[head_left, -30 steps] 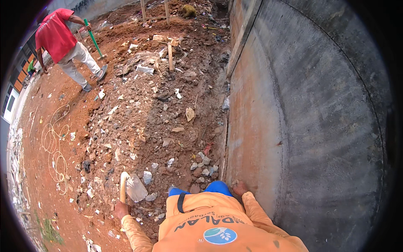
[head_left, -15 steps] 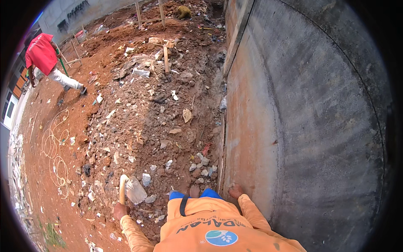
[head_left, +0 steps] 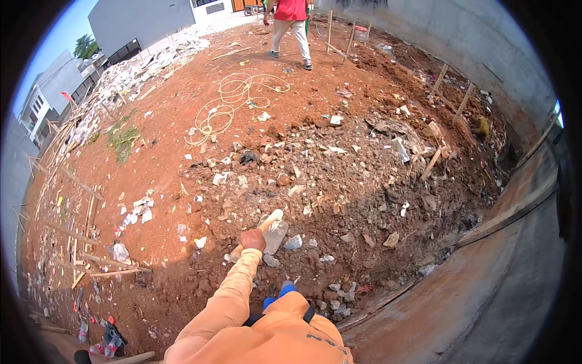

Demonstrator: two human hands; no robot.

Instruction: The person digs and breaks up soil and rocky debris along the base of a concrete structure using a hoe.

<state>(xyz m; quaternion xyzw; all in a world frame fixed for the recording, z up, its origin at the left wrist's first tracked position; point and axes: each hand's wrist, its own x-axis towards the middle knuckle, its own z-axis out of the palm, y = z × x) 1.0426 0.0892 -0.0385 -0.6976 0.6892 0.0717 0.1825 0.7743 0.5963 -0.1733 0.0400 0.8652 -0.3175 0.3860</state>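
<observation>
My left hand (head_left: 252, 240) is closed around the pale wooden handle of a hoe (head_left: 277, 235). The handle's rounded end sticks out past my fist, and a short length shows behind it. Beside the hand, the hoe's flat greyish blade lies against the rubble-strewn soil, close to a white stone (head_left: 293, 242). My left arm reaches down in an orange sleeve. My right hand is out of sight.
A looped pale hose (head_left: 212, 124) lies on red soil ahead. A person in a red shirt (head_left: 291, 11) walks at the far side. A concrete wall (head_left: 448, 303) runs along my right; wooden stakes (head_left: 464, 102) stand far right. Scrap timber (head_left: 73, 233) lies left.
My view has swung to the left. My right hand, which touched the wall, has left the picture. The left hand still grips the hoe. The person in red has stepped farther away.
</observation>
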